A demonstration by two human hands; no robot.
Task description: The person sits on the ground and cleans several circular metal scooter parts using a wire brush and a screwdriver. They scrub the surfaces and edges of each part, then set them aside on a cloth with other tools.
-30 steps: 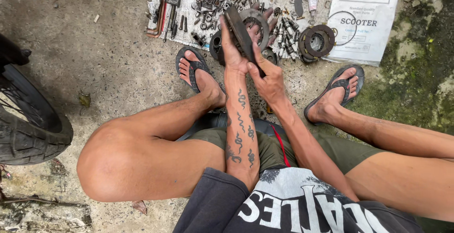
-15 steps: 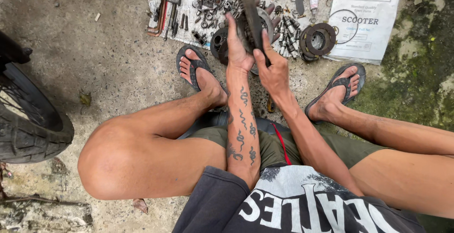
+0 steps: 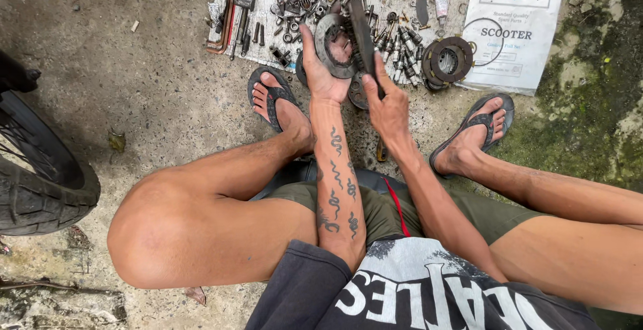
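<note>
I sit on the concrete ground with my knees spread. My left hand (image 3: 321, 69) holds a round, toothed metal clutch plate (image 3: 333, 43) up in front of me, palm behind it. My right hand (image 3: 388, 105) grips a second dark plate (image 3: 362, 32) seen edge-on, just to the right of the first. Both plates hover above a white sheet (image 3: 268, 28) covered with several bolts, nuts and small tools (image 3: 295, 2). A stack of dark ring-shaped clutch plates (image 3: 450, 58) lies on the sheet to the right.
A white printed bag (image 3: 512, 35) lies at the upper right. A motorcycle tyre (image 3: 40, 189) stands at the left edge. My feet in black flip-flops (image 3: 271, 99) (image 3: 479, 129) rest on the ground. Mossy ground (image 3: 596, 89) spreads at the right.
My left hand has turned the round plate to face me, and my right hand has drawn the second plate apart from it, edge-on to the right.
</note>
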